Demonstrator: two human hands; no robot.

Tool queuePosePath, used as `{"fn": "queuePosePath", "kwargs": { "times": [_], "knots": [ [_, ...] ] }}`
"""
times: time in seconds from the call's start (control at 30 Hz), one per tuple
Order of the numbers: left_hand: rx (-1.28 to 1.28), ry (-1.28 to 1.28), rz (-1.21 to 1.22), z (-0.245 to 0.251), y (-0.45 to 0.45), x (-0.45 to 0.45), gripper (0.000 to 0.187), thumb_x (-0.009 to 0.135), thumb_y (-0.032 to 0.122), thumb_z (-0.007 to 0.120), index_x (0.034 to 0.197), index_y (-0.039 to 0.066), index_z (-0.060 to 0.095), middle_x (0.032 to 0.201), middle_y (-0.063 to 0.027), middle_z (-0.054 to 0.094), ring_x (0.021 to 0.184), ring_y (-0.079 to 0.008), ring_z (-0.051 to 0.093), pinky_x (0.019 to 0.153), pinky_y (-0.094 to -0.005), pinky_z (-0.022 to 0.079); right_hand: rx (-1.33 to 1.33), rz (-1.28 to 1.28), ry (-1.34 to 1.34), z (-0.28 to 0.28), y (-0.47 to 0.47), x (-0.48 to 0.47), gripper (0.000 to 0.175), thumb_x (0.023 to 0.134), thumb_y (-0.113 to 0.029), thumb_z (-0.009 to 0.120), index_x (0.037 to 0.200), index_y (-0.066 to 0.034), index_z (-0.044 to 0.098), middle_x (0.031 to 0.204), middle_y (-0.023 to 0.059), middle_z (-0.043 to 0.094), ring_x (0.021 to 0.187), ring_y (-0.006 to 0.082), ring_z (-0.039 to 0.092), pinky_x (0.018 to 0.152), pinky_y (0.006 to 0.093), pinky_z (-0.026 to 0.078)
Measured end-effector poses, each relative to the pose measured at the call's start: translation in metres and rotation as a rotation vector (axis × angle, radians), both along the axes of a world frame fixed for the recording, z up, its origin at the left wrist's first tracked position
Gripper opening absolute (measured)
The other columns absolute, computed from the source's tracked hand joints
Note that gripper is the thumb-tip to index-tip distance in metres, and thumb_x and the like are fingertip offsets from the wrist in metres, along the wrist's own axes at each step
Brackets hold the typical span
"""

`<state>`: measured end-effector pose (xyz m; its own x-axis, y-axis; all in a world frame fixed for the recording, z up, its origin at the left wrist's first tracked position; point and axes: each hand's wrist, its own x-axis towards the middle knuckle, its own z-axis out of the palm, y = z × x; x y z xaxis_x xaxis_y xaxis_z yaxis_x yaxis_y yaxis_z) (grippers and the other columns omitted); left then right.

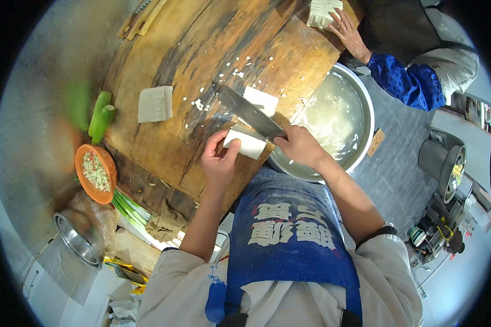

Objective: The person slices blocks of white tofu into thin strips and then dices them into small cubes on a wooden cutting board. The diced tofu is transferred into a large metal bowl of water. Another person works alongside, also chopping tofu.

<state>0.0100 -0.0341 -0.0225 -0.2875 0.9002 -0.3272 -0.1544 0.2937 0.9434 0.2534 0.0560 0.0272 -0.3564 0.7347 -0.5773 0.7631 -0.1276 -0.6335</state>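
Observation:
My right hand (300, 145) grips a wide-bladed cleaver (247, 112), its blade pointing up and left over the wooden board. Between thumb and fingers, my left hand (221, 153) holds a white slab of what looks like tofu (246, 143). This slab is beside the cleaver's blade near the board's front edge; whether they touch is hard to tell. Another white slab (262, 100) lies flat just beyond the blade and is partly hidden by it. Small white cubes (198, 105) are scattered across the board (155, 67). A paler block (155, 104) rests farther left.
A metal basin (368, 118) of cloudy water with white bits stands right of the board. At the top right, a co-worker's hand (347, 34) touches a ridged white block (322, 14). Leftward are green vegetables (101, 114), an orange bowl (110, 171) of chopped pieces and a steel bowl (77, 241).

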Motion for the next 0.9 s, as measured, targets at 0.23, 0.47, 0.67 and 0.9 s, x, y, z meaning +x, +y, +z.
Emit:
{"fn": "queuePosePath", "kwargs": {
  "times": [0.23, 0.47, 0.67, 0.9],
  "knots": [
    [-0.019, -0.025, 0.028, 0.002, -0.003, 0.003, 0.04, 0.1, -0.001, 0.081, 0.137, -0.003, 0.065, 0.131, -0.0107, 0.071, 0.117, -0.0155, 0.07, 0.098, -0.0306, 0.059, 0.243, 0.131, -0.092, 0.07, -0.022, -0.008, 0.023, 0.103, -0.016, 0.062, 0.121, -0.0033, 0.069, 0.087, 0.0242, 0.076, 0.078, 0.0464, 0.076, 0.071, 0.0569, 0.061],
    [0.061, -0.017, -0.017, -0.003, -0.009, -0.001, 0.039, 0.098, -0.001, 0.08, 0.135, -0.002, 0.066, 0.126, -0.0075, 0.072, 0.114, -0.0124, 0.069, 0.094, -0.0283, 0.057, 0.28, 0.211, -0.163, 0.138, -0.052, 0.014, 0.026, 0.102, -0.011, 0.061, 0.127, -0.0057, 0.069, 0.087, 0.0195, 0.075, 0.076, 0.041, 0.077, 0.067, 0.0524, 0.063],
    [0.03, -0.006, 0.0, 0.002, -0.008, 0.0, 0.038, 0.098, -0.001, 0.08, 0.133, -0.001, 0.067, 0.125, -0.0066, 0.072, 0.115, -0.0135, 0.069, 0.099, -0.0296, 0.057, 0.259, 0.194, -0.205, 0.138, -0.06, 0.026, 0.035, 0.097, -0.006, 0.068, 0.131, -0.0055, 0.073, 0.087, 0.0178, 0.075, 0.079, 0.0402, 0.076, 0.07, 0.0515, 0.063],
    [0.026, -0.052, 0.009, 0.001, -0.006, 0.001, 0.035, 0.098, -0.003, 0.079, 0.131, -0.001, 0.069, 0.122, -0.0057, 0.073, 0.111, -0.012, 0.07, 0.095, -0.0276, 0.057, 0.237, 0.198, -0.209, 0.134, -0.057, 0.02, 0.032, 0.099, -0.007, 0.068, 0.13, -0.0052, 0.073, 0.087, 0.018, 0.075, 0.079, 0.0399, 0.076, 0.07, 0.0512, 0.062]
  ]
}}
